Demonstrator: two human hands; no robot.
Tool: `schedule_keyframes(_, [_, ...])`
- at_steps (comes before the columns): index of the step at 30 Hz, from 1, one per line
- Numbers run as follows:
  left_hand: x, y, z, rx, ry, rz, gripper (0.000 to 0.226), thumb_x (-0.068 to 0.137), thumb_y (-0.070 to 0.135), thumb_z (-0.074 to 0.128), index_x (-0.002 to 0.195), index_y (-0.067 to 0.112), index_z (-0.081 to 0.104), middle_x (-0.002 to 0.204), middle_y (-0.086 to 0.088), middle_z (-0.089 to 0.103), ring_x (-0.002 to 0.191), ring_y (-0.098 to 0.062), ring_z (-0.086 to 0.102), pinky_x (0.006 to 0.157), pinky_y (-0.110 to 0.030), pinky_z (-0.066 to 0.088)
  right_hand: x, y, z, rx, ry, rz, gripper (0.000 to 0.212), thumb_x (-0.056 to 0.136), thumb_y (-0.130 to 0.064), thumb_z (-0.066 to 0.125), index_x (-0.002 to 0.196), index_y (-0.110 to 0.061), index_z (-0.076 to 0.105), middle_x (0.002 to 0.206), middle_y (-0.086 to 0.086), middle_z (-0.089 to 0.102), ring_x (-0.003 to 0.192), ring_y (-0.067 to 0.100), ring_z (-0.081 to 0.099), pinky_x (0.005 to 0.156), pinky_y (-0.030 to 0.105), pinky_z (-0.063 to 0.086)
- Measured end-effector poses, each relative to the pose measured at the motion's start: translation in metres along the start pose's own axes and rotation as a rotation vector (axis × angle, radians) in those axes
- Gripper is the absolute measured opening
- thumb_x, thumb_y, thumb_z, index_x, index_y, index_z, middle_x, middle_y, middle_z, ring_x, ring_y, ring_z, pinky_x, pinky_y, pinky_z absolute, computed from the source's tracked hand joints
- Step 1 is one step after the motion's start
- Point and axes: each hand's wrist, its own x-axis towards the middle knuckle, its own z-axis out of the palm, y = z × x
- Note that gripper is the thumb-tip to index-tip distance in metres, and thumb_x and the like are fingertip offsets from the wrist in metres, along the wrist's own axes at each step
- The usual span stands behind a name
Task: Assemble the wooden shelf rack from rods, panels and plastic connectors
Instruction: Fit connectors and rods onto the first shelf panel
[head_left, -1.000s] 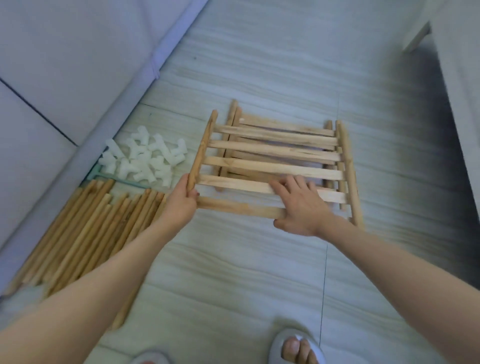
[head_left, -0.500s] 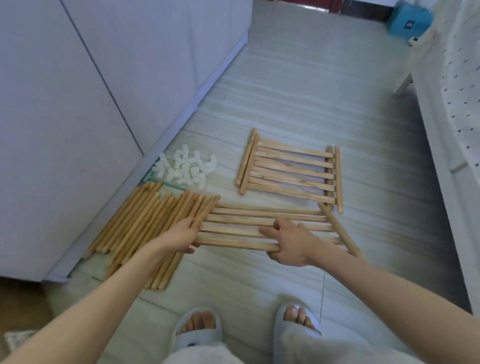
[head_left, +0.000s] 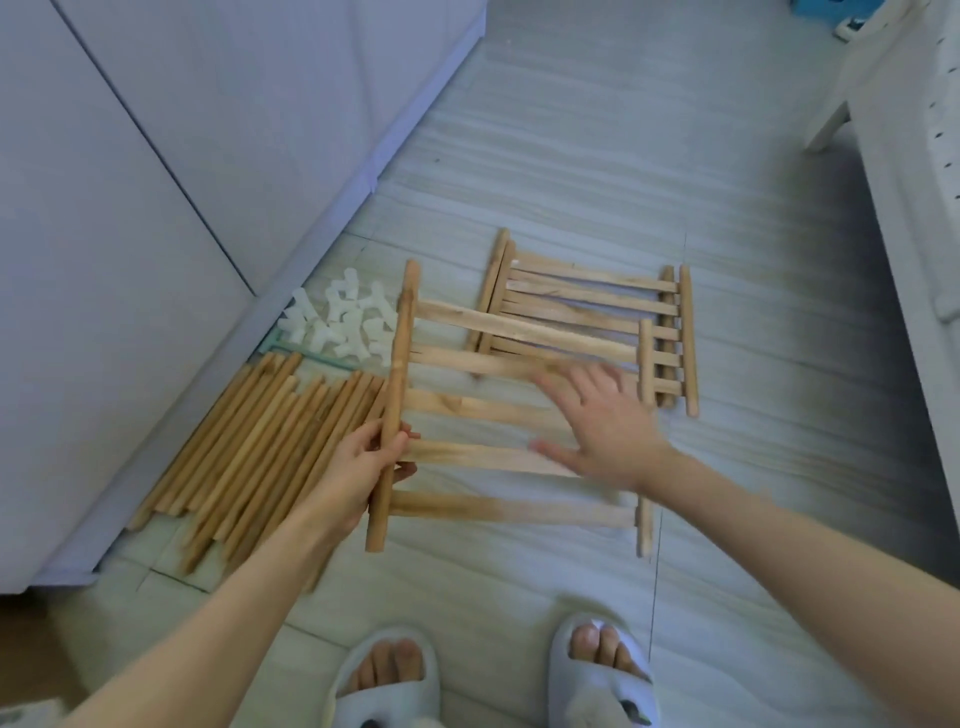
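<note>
A slatted wooden panel (head_left: 511, 512) is raised above the floor in front of me. My left hand (head_left: 358, 460) grips its left side rod. My right hand (head_left: 597, 421) hovers over the panel's slats with fingers spread, blurred by motion, holding nothing. Farther back on the floor lies a stack of more slatted panels (head_left: 592, 306). To the left, a row of loose wooden rods (head_left: 260, 447) lies side by side. Behind the rods sits a heap of white plastic connectors (head_left: 337, 322).
A white cabinet wall (head_left: 156, 208) runs along the left, close to the rods. White furniture (head_left: 909, 208) stands along the right edge. My two feet in grey slippers (head_left: 488, 675) stand at the bottom on the striped floor.
The lifted panel has come nearer and higher, away from the stack. My right hand let go of a slat and now hovers spread above it. My left hand kept its grip on the side rod.
</note>
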Motion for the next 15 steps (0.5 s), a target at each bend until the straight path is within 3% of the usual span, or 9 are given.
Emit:
schedule_keyframes(3, [-0.007,0.002,-0.003,0.138,-0.107,0.087,0.013,0.093,0.007,0.053,0.096,0.011,0.065,0.098,-0.001,0.069,0.097,-0.017,0.063,0.087,-0.03,0.051,0.034,0.008,-0.023,-0.038,0.126,0.116,0.073,0.092,-0.053,0.039,0.15,-0.019,0.011,0.153,0.006,0.023,0.142,0.024,0.017,0.115,0.052,0.005])
schedule_keyframes(5, [-0.01,0.005,-0.004,0.278,-0.191,0.134,0.014,0.093,0.012,0.054,0.1,0.013,0.066,0.1,0.004,0.07,0.094,-0.013,0.064,0.083,-0.022,0.048,0.057,0.01,-0.032,-0.009,0.042,0.171,0.067,0.094,-0.051,0.035,0.148,-0.016,0.015,0.15,0.007,0.031,0.141,0.025,0.02,0.115,0.053,0.006])
schedule_keyframes(6, [-0.012,0.007,-0.003,0.332,-0.231,0.149,0.014,0.094,0.014,0.054,0.1,0.015,0.066,0.1,0.005,0.07,0.092,-0.01,0.064,0.08,-0.016,0.047,0.066,0.01,-0.034,0.034,-0.025,0.164,0.058,0.096,-0.049,0.033,0.142,-0.014,0.027,0.141,0.01,0.043,0.135,0.028,0.032,0.113,0.051,0.016])
schedule_keyframes(8, [-0.011,0.009,0.0,0.385,-0.282,0.157,0.014,0.094,0.014,0.053,0.102,0.016,0.065,0.101,0.008,0.069,0.089,-0.006,0.063,0.073,-0.008,0.044,0.075,0.012,-0.037,0.277,-0.152,0.15,0.032,0.099,-0.042,0.035,0.104,-0.013,0.047,0.103,0.013,0.063,0.102,0.031,0.059,0.091,0.04,0.042])
schedule_keyframes(10, [-0.006,0.01,0.003,0.395,-0.276,0.157,0.015,0.095,0.014,0.052,0.104,0.016,0.064,0.103,0.007,0.069,0.092,-0.006,0.063,0.075,-0.008,0.044,0.076,0.012,-0.039,0.464,-0.123,0.147,0.027,0.098,-0.036,0.041,0.079,-0.018,0.041,0.077,0.007,0.059,0.079,0.031,0.061,0.067,0.035,0.041])
schedule_keyframes(12, [0.004,0.014,0.006,0.388,-0.22,0.162,0.018,0.095,0.013,0.053,0.108,0.018,0.064,0.107,0.006,0.067,0.099,-0.006,0.062,0.082,-0.013,0.043,0.076,0.01,-0.044,0.468,-0.005,0.103,0.024,0.097,-0.035,0.043,0.082,-0.016,0.044,0.076,0.007,0.057,0.08,0.033,0.058,0.063,0.035,0.037])
schedule_keyframes(15, [0.026,0.025,0.016,0.38,-0.196,0.148,0.027,0.094,0.011,0.054,0.118,0.019,0.061,0.115,0.009,0.063,0.106,-0.002,0.057,0.084,-0.012,0.042,0.083,0.004,-0.057,0.292,0.143,0.022,0.028,0.097,-0.039,0.039,0.102,-0.013,0.051,0.091,0.013,0.066,0.087,0.037,0.06,0.062,0.037,0.037])
